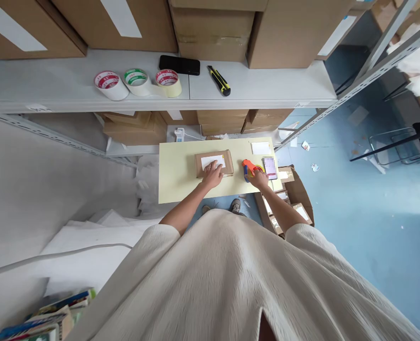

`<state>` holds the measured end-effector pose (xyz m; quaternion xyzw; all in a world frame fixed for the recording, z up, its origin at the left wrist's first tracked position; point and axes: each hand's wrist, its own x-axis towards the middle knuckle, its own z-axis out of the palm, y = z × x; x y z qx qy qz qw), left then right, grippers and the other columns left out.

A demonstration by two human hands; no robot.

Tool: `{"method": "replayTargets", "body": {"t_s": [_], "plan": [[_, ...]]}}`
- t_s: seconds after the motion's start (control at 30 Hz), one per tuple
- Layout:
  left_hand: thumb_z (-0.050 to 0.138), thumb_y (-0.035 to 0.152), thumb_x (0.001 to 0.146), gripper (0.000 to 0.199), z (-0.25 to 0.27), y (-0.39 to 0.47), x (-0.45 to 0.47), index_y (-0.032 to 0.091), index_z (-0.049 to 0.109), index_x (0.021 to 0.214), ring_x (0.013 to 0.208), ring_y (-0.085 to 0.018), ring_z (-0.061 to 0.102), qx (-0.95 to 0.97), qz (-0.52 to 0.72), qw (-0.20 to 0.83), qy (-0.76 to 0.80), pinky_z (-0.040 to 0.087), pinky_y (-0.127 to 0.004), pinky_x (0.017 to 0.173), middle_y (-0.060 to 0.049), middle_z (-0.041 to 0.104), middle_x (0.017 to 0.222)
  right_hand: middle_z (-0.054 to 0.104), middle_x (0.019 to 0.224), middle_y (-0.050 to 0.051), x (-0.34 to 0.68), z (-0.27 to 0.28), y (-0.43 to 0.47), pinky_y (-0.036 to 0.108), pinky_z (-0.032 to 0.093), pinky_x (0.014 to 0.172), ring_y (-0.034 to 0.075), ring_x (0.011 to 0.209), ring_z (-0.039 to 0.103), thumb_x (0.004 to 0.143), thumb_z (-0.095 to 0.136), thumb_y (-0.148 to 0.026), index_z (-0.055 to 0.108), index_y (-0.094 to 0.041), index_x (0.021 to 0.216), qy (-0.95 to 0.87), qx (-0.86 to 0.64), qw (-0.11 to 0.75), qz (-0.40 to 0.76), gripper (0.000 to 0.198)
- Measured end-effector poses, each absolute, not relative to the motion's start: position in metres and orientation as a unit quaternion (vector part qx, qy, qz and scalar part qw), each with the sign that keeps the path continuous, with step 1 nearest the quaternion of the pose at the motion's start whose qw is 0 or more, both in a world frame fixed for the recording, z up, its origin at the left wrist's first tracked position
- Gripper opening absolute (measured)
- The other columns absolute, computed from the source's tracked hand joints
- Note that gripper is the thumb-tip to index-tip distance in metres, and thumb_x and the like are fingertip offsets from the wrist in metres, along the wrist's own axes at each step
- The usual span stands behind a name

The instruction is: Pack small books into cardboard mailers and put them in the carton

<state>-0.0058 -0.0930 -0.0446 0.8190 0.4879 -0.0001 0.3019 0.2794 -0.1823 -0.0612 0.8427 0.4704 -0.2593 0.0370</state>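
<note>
Resting on the white label — fingers spread wide, nothing gripped — our left hand is on top of the cardboard box, which lies left of centre on the pale yellow counter. Over to our right hand, closed around an orange-and-blue tape dispenser, apart from the box! Just beyond it we see a phone with its screen lit, and white paper behind that. Down beside the counter's right end — an open carton holding small labelled boxes. Above, our shelf carries three tape rolls, a black phone and a yellow-and-black cutter.
</note>
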Motion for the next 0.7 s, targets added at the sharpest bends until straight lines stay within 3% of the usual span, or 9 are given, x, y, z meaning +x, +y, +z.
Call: {"method": "replayTargets", "body": {"t_s": [0.2,0.37,0.53,0.7], "plan": [[0.059,0.029,0.109,0.055,-0.042,-0.097,0.015,0.022,0.065,0.163,0.175,-0.044,0.037,0.8,-0.005,0.29,0.526,0.03,-0.064,0.142,-0.021,0.038,0.19,0.07,0.157,0.027,0.274,-0.076,-0.168,0.065,0.04,0.128,0.049,0.155,0.058,0.098,0.082,-0.059,0.065,-0.022,0.158,0.493,0.828,0.053,-0.262,0.072],[0.057,0.03,0.109,0.056,-0.041,-0.099,0.036,0.021,0.066,0.163,0.177,-0.042,0.034,0.795,0.005,0.269,0.544,0.029,-0.063,0.143,-0.021,0.038,0.19,0.076,0.143,0.028,0.294,-0.078,-0.168,0.061,0.041,0.126,0.047,0.145,0.067,0.106,0.064,-0.04,0.066,-0.016,0.152,0.51,0.801,0.036,-0.311,0.052],[0.058,0.027,0.107,0.054,-0.036,-0.096,0.06,0.023,0.07,0.159,0.176,-0.041,0.037,0.782,0.029,0.277,0.557,0.033,-0.063,0.142,-0.019,0.043,0.189,0.079,0.136,0.029,0.325,-0.064,-0.165,0.062,0.038,0.127,0.044,0.136,0.073,0.109,0.049,-0.028,0.059,-0.012,0.154,0.527,0.786,0.014,-0.325,0.05],[0.062,0.025,0.106,0.048,-0.028,-0.084,0.081,0.024,0.074,0.153,0.168,-0.039,0.051,0.736,0.075,0.312,0.597,0.042,-0.059,0.139,-0.017,0.059,0.177,0.078,0.143,0.025,0.359,-0.042,-0.146,0.061,0.043,0.124,0.041,0.135,0.072,0.108,0.042,-0.027,0.058,-0.017,0.148,0.513,0.777,-0.04,-0.364,0.043]]}}
